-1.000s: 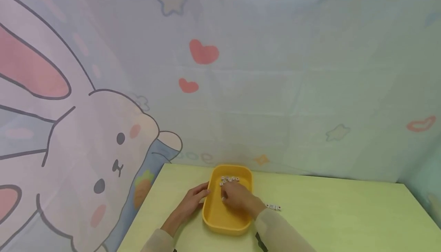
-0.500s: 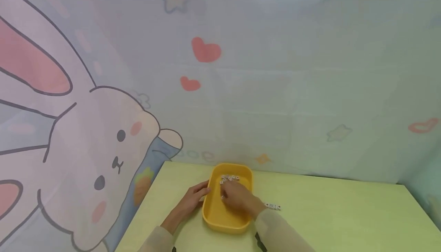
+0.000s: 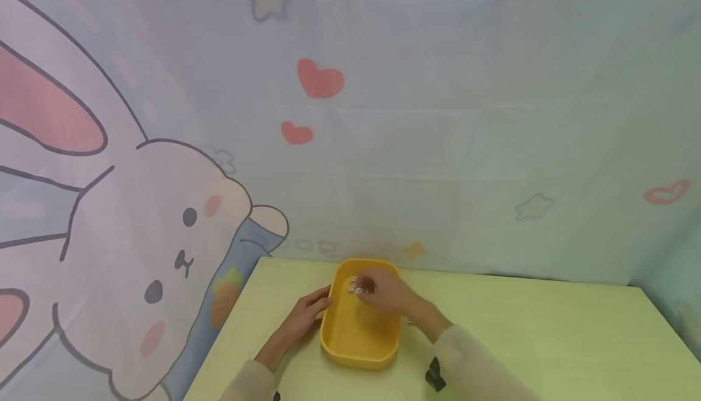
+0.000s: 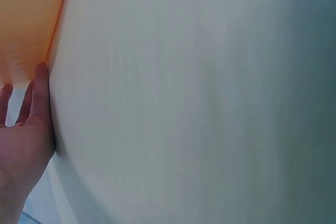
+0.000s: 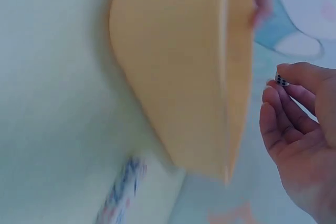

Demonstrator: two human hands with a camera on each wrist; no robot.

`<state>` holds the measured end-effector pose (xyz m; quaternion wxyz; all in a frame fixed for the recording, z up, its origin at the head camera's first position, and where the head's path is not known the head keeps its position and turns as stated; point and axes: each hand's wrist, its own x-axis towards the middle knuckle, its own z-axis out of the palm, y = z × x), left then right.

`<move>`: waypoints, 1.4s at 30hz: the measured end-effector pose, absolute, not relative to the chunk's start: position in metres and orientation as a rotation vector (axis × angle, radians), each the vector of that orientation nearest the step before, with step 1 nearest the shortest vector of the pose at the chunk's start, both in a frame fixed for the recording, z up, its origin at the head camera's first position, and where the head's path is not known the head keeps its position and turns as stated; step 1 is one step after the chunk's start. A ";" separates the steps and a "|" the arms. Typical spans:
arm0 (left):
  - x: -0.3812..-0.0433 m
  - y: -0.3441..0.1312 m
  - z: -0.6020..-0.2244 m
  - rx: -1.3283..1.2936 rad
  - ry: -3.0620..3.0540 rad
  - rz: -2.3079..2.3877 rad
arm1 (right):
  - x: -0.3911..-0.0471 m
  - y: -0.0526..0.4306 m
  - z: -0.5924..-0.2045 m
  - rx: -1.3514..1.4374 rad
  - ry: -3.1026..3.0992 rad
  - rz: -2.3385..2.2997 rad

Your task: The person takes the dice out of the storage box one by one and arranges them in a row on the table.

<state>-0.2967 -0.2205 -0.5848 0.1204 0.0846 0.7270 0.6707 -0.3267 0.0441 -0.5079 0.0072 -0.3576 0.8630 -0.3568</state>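
Note:
A yellow plastic tray (image 3: 358, 343) stands on the table, with several small white dice (image 3: 352, 285) at its far end. My right hand (image 3: 390, 291) is over that end of the tray. In the right wrist view a white die with black dots (image 5: 281, 80) is pinched between its thumb and fingertip, the other fingers bent beside it. My left hand (image 3: 303, 317) rests against the tray's left side, and in the left wrist view its straight fingers (image 4: 41, 90) touch the tray wall (image 4: 31, 19).
A blurred row of dice (image 5: 123, 187) lies on the pale green table (image 3: 520, 328) beside the tray, mostly hidden behind my right forearm in the head view. A cloth backdrop with a printed rabbit (image 3: 159, 237) hangs behind the table.
My right hand has risen from the tray's middle and moved toward its far right, its forearm now covering the row of dice. My left hand stays at the tray's side.

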 end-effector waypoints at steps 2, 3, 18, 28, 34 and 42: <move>-0.297 -0.220 -0.584 0.243 2.129 1.956 | -0.324 0.065 -0.502 -1.088 2.724 -1.173; -0.297 -0.220 -0.584 0.241 2.134 1.953 | -0.322 0.076 -0.503 -1.077 2.742 -1.196; -0.301 -0.221 -0.583 0.233 2.125 1.967 | -0.297 0.208 -0.567 -0.930 2.883 -1.206; -0.297 -0.220 -0.584 0.245 2.107 1.953 | -0.287 0.222 -0.586 -0.802 2.771 -1.185; -0.297 -0.221 -0.584 0.251 2.107 1.943 | -0.282 0.223 -0.585 -0.788 2.761 -1.183; -0.296 -0.223 -0.584 0.261 2.088 1.936 | -0.278 0.218 -0.589 -0.795 2.760 -1.200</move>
